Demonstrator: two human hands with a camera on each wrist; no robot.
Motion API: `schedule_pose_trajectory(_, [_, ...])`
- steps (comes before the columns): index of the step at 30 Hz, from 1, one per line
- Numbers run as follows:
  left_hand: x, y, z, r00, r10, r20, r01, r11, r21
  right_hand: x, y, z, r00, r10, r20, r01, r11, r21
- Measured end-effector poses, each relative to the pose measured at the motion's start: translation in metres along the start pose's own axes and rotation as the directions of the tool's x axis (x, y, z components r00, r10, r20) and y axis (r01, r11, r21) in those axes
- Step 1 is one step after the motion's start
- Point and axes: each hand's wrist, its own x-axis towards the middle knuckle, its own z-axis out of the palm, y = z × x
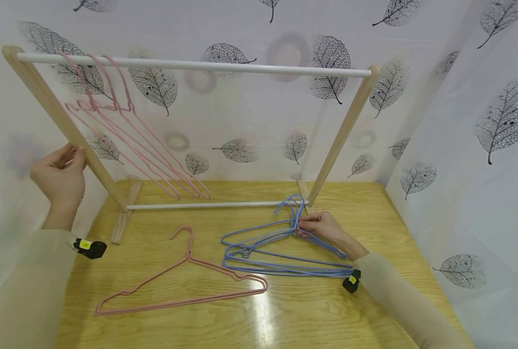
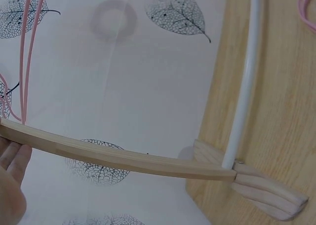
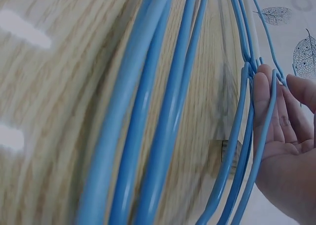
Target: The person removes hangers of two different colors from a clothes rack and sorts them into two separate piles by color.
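Note:
My left hand (image 1: 60, 177) holds the left wooden post (image 1: 62, 109) of a small clothes rack, thumb and fingers at its edge. The left wrist view shows those fingers (image 2: 15, 160) against the post. Blue hangers (image 1: 259, 237) are bunched at the right of the table, their hooks together near the rack's right foot. With my right hand (image 1: 324, 228) I grip them just below the hooks. In the right wrist view their bottom bars (image 3: 163, 126) cross close to the camera. Pink hangers (image 1: 123, 126) hang from the rack's white top rail (image 1: 241, 68), toward its left end.
Another pink hanger (image 1: 180, 300) lies flat on the wooden table (image 1: 329, 320) at the front, its right corner near the blue ones. The rack's white lower bar (image 1: 206, 205) runs low across the back. A leaf-patterned curtain (image 1: 250, 111) stands behind and at the sides.

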Motion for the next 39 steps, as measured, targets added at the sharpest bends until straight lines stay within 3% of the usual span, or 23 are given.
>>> schedule_pose_trajectory(10, [0.008, -0.012, 0.0, 1.0, 0.024, -0.003, -0.024, 1.0, -0.016, 0.004, 0.003, 0.001, 0.998, 0.013, -0.06, -0.011, 0.999, 0.035])
schedule_pose_trajectory(23, [0.005, -0.009, 0.0, 1.0, 0.029, -0.007, -0.029, 0.999, -0.017, 0.002, 0.005, -0.005, 0.99, -0.051, -0.13, 0.053, 0.999, 0.009])
schedule_pose_trajectory(30, [0.006, -0.01, 0.0, 1.0, 0.022, -0.004, -0.022, 0.999, -0.025, -0.004, -0.004, -0.002, 0.986, -0.067, -0.156, 0.079, 0.994, 0.071])
schedule_pose_trajectory(39, [0.005, -0.006, 0.0, 1.0, 0.001, 0.002, -0.001, 1.0, -0.031, -0.005, -0.022, 0.005, 0.979, -0.138, -0.147, 0.142, 0.99, 0.017])
